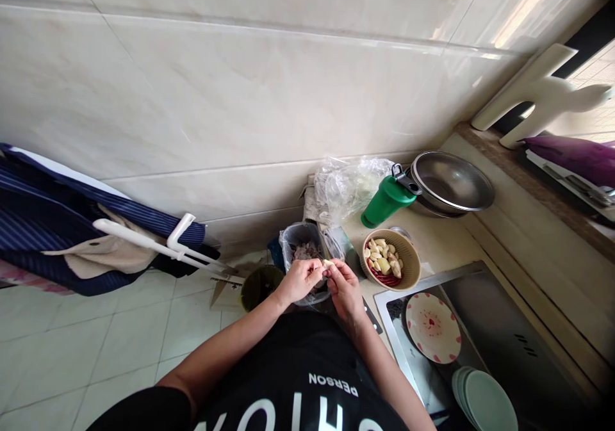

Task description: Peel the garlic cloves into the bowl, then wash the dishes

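Over a lined bin, my two hands meet at a pale garlic clove [328, 264]. My right hand [344, 291] pinches the clove between thumb and fingers. My left hand [302, 280] is closed at the clove's other side, its thumb and fingertips pressed together there. Beneath them, the bin [287, 242] has a clear plastic liner with pinkish peel scraps [305, 250] inside. To the right of my right hand, a tan basket [411, 261] holds peeled garlic cloves [376, 250], a piece of ginger [394, 266] and dried red chilies [388, 280].
A green shaker bottle [387, 202], clear plastic bags [348, 184] and metal bowls [451, 184] stand behind the basket. At right, the sink [500, 309] area holds a patterned plate [432, 327] and stacked pale plates [491, 402]. Clothes hang by a white rack [144, 242] at left.
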`<state>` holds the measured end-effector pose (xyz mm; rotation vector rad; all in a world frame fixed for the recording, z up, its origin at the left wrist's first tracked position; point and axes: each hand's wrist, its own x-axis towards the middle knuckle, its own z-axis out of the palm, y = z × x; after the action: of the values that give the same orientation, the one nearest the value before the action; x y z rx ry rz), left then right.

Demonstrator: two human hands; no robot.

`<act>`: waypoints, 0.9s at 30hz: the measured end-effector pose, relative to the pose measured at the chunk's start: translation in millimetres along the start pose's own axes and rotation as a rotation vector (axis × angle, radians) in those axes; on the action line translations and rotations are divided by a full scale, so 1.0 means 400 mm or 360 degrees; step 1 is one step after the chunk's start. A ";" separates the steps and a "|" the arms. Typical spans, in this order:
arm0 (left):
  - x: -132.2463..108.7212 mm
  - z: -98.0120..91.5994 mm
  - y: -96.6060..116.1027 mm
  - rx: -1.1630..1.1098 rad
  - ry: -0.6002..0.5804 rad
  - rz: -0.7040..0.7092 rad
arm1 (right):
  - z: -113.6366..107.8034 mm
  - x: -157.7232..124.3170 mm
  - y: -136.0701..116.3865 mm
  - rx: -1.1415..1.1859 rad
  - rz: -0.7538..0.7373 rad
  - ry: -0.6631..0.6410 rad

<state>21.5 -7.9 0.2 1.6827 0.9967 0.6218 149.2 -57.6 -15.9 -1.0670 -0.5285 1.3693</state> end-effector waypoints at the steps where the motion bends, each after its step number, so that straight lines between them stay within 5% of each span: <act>1: 0.000 0.002 -0.005 -0.0034 -0.0007 -0.0023 | -0.002 0.002 -0.002 0.0074 0.0051 0.0004; 14: 0.016 0.004 -0.056 -0.0058 0.0063 -0.0261 | -0.021 0.018 -0.027 0.0319 0.0221 0.0115; 18: 0.019 0.012 -0.086 -0.0137 0.0099 -0.0393 | -0.072 0.019 -0.085 -0.0234 -0.0187 0.0411; 22: 0.021 0.020 -0.096 -0.0341 0.0180 -0.0520 | -0.170 0.031 -0.163 -0.1318 -0.0714 0.0826; 25: 0.022 0.018 -0.085 -0.0460 0.0202 -0.0562 | -0.216 0.038 -0.204 -0.1900 -0.0684 0.0931; 27: 0.021 0.013 -0.075 -0.0513 0.0171 -0.0578 | -0.210 0.036 -0.217 -0.1900 -0.0612 0.0930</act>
<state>20.7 0.1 -30.5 1.1604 1.1752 0.5970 267.1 -57.3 14.5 -2.0750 -1.0697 0.2483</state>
